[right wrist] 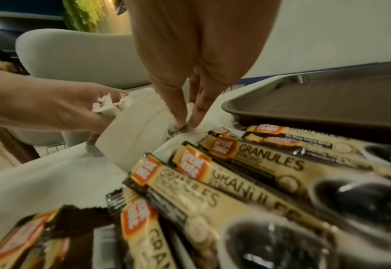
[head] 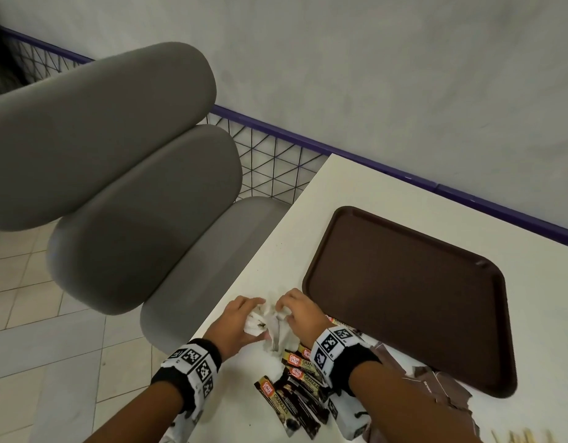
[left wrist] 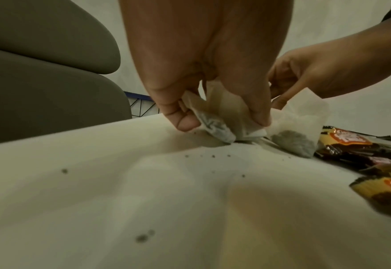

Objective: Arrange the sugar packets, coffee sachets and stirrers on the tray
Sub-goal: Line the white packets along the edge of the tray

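Note:
A heap of white paper sugar packets (head: 278, 334) lies near the white table's left edge. My left hand (head: 257, 314) grips a bunch of them between thumb and fingers (left wrist: 185, 122). My right hand (head: 284, 310) pinches another packet (right wrist: 139, 123) just beside it, fingertips (right wrist: 178, 118) pressed together on the paper. One thin packet (left wrist: 302, 112) shows dark grains inside. Several black-and-gold coffee sachets (head: 295, 398) lie scattered below my wrists. The brown tray (head: 404, 298) sits to the right with nothing on it. Wooden stirrers (head: 519, 438) peek in at the bottom right.
Torn brown paper (head: 436, 385) lies between the sachets and the tray's near edge. Grey padded chairs (head: 132, 203) stand close along the table's left side. A purple-railed wire fence (head: 276, 155) runs behind. Dark crumbs (left wrist: 141, 238) dot the tabletop.

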